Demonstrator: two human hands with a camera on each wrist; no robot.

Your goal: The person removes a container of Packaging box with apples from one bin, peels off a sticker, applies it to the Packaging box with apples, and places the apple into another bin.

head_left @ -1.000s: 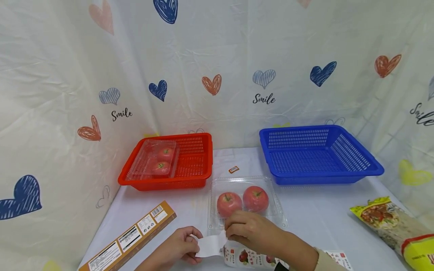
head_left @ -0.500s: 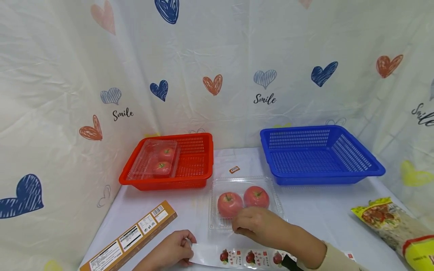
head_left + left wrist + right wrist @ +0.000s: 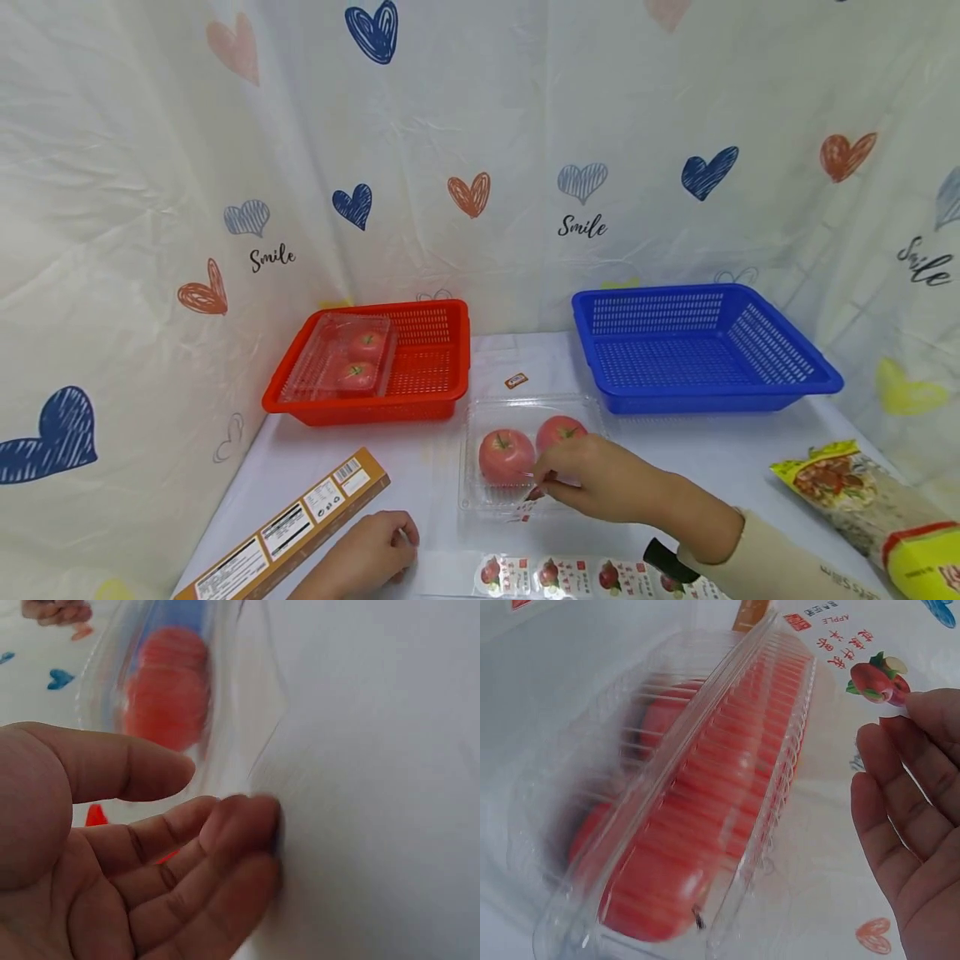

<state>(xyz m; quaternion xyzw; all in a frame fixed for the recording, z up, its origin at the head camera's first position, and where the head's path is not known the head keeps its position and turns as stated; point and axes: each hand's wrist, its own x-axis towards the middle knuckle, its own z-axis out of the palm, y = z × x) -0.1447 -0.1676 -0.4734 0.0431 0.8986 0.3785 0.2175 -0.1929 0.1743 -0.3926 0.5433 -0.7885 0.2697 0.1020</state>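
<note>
inside the near clear box (image 3: 480, 500), two apples (image 3: 507, 457) (image 3: 558, 431)

Glossy clear plastic box (image 3: 486, 413); smooth apples (image 3: 506, 457); see-through film label (image 3: 853, 658).

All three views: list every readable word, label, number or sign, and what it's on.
"Smile", three times: backdrop
"APPLE": label pinched in the right hand; its Chinese characters are too blurred to read
Too small or blurred: label strip, long box, orange tag, bag, sleeve
</note>
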